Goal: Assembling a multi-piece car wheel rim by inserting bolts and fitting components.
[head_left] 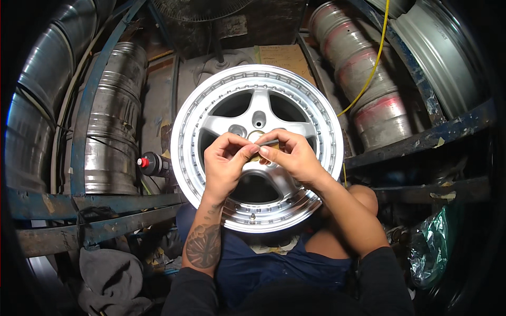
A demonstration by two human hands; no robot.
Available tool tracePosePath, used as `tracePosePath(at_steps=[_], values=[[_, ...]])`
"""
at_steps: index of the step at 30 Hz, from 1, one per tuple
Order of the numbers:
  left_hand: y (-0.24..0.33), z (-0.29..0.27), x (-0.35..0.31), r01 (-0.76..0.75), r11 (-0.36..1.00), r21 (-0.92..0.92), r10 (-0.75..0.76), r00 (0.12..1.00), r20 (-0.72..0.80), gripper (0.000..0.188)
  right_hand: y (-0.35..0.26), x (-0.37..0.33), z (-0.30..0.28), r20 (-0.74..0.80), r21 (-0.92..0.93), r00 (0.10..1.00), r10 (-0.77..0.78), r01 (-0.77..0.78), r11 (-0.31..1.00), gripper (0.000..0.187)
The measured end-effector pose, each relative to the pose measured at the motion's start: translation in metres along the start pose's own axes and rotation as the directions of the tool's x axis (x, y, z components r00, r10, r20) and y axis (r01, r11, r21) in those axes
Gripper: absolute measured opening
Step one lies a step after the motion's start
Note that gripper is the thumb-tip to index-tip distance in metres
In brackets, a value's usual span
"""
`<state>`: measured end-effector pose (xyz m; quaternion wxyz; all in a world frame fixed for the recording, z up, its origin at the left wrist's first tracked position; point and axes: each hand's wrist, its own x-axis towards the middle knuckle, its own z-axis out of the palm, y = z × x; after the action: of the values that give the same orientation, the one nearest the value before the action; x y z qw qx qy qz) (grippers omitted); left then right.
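A silver five-spoke wheel (261,108) lies face up before me, its near edge over my lap. Small bolts ring the polished rim (184,150). Over the hub, my left hand (226,160) and my right hand (295,158) meet, thumbs and forefingers pinched together. Between the fingertips is a small, thin, tan-gold piece (256,157); the fingers cover most of it, so its kind cannot be made out. A valve stem (253,216) stands on the rim's near side.
Stacked metal wheel barrels (113,116) fill the left rack, with more barrels (358,73) on the right. A yellow hose (371,73) hangs at right. A dark bottle with a red cap (153,164) is left of the wheel. A fan base (219,63) stands behind it.
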<state>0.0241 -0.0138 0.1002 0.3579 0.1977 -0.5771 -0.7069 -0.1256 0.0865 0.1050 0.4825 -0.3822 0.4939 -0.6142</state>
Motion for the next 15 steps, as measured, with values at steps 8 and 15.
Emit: tracePosePath(at_steps=[8, 15], values=[[-0.016, -0.003, 0.004, -0.029, 0.987, -0.157, 0.034, 0.999, 0.025, 0.017, 0.016, -0.005, 0.016, -0.204, 0.154, 0.977, 0.061, -0.03, 0.988, 0.025], [-0.007, -0.005, 0.006, -0.111, 0.991, 0.069, 0.102, 0.987, 0.127, 0.024, 0.008, -0.002, 0.011, -0.223, 0.071, 0.975, 0.006, 0.011, 0.997, 0.02]])
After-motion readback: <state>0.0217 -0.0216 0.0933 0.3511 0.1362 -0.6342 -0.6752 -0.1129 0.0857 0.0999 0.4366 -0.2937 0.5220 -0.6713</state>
